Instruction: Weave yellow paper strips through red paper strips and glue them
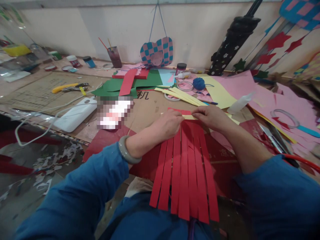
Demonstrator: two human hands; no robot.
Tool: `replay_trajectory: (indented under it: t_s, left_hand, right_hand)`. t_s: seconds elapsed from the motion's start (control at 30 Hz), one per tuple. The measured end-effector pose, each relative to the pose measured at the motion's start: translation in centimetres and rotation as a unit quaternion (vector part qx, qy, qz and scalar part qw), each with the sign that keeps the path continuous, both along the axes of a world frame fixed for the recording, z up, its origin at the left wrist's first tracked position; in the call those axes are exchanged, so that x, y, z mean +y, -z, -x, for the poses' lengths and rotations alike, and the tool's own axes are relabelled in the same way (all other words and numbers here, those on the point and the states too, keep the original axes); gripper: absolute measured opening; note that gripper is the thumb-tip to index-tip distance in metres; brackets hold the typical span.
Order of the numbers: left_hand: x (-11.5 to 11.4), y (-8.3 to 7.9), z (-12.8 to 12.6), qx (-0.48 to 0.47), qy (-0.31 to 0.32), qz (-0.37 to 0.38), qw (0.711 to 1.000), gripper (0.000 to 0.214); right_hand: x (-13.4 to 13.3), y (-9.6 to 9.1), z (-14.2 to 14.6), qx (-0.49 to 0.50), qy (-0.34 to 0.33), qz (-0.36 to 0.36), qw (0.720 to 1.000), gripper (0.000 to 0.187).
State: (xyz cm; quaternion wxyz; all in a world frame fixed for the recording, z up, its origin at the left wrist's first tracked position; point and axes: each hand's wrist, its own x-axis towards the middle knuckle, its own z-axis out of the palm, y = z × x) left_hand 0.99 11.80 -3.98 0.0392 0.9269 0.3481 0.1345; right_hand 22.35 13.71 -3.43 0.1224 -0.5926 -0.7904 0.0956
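Note:
A sheet of red paper (185,143), slit into several long strips, hangs over the table's near edge toward my lap. Across its uncut upper end lies a narrow yellow paper strip (189,117). My left hand (170,124) is closed in a pinch on the yellow strip, left of the middle. On the other side my right hand (210,116) pinches the same strip between thumb and fingers. Its short middle stretch shows between both hands; the fingertips hide parts of the rest. More yellow strips (183,97) lie just beyond my hands.
A phone (115,113) and a white power bank (76,114) with a cable lie at left. Behind them are yellow-handled pliers (70,87) and green paper (107,87). Blue yarn (199,83), a glue bottle (241,103), pink paper (272,110) and scissors (273,138) lie at right.

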Motion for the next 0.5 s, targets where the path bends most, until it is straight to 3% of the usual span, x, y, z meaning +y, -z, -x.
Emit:
replay_trajectory:
  t_s: [0.27, 0.5]
  left_hand:
    - [0.05, 0.27, -0.96, 0.090, 0.024, -0.006, 0.996, 0.034]
    - [-0.30, 0.65, -1.07, 0.076, 0.020, -0.005, 0.997, 0.033]
  right_hand:
    - [0.16, 0.32, 0.10, -0.030, 0.003, 0.003, 1.000, 0.028]
    - [-0.04, 0.16, 0.56, -0.015, -0.004, -0.001, 1.000, 0.028]
